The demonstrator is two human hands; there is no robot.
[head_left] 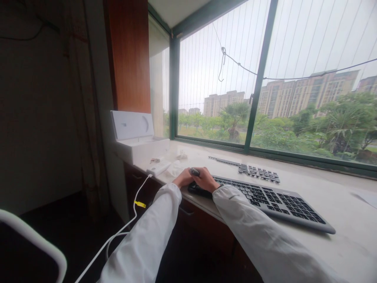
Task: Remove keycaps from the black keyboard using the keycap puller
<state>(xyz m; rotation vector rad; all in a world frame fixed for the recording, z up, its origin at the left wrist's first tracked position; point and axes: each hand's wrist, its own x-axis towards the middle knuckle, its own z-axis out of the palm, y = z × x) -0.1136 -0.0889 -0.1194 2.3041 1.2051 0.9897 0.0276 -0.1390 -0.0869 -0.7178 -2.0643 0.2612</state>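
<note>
A dark grey keyboard (287, 202) lies at a slant along the front edge of the white sill, its key area showing a grid of dark sockets. Over its left end my two hands meet. My right hand (207, 181) is closed round a small dark tool with a rounded, handle-like end (194, 171); its working tip is hidden. Close against it, my left hand (183, 177) has its fingers curled in, and what they hold is hidden. Behind the keyboard, loose dark keycaps (259, 173) are laid out in rows, with a thin line of keycaps (224, 160) leading off leftward.
On the left stands an open white box (143, 147) with its lid raised. Before it lie a white device (159, 168) with a white cable (136, 208) hanging off the edge, and crumpled white tissue (175, 167). A window frame (253, 114) borders the back. A pale curved bar (35, 236) is lower left.
</note>
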